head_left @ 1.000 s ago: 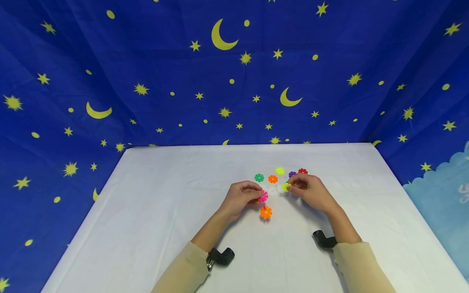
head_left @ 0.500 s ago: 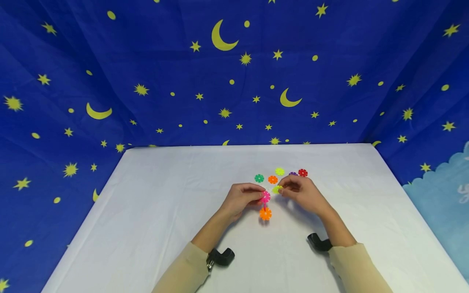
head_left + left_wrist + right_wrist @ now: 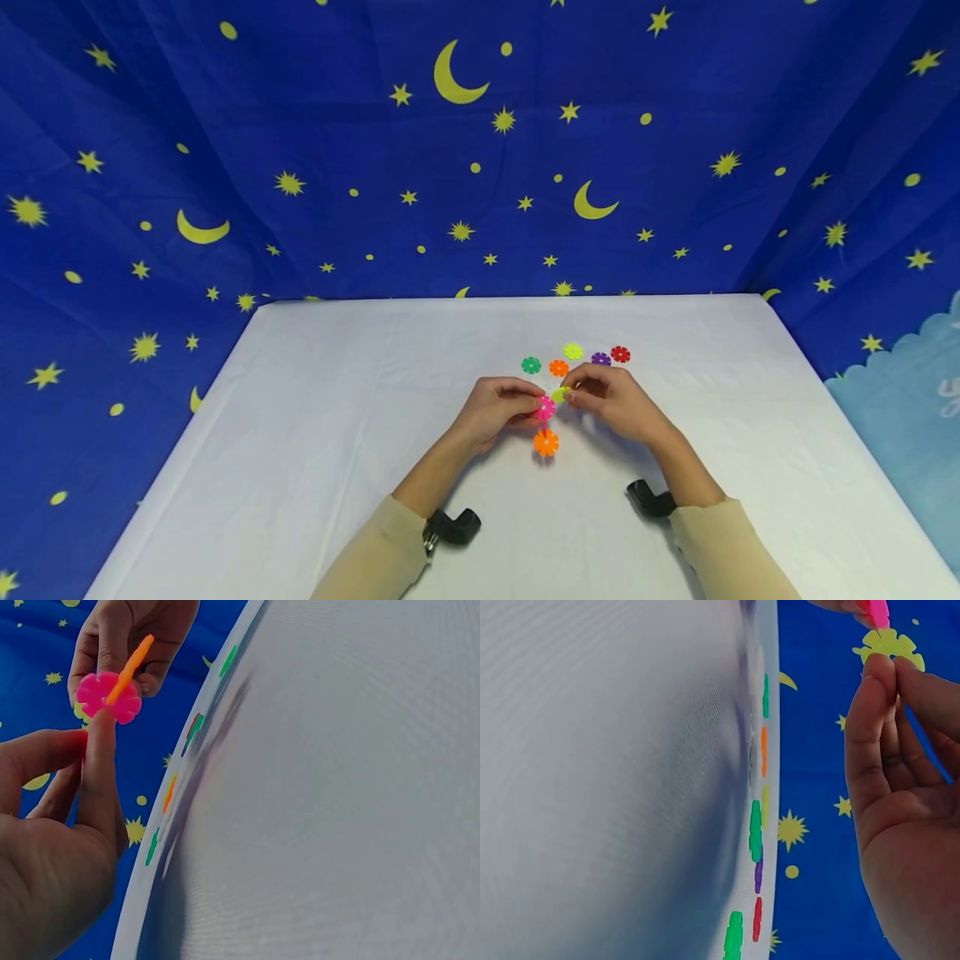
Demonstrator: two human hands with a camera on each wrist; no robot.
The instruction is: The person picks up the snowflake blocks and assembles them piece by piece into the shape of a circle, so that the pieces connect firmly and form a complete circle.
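Pink notched plastic disc [image 3: 547, 407], joined to an orange notched disc [image 3: 546, 442], is pinched in the left hand [image 3: 497, 408] above the white table [image 3: 360, 417]; the right hand [image 3: 617, 403] pinches a yellow notched disc [image 3: 889, 645] just beside it.

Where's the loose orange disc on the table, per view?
Head: orange disc, right of centre, lower half.
Left wrist: orange disc, left of centre, about mid-height.
Right wrist: orange disc, right of centre, upper half.
Shared landmark: adjacent green disc, respectively left, below, above it.
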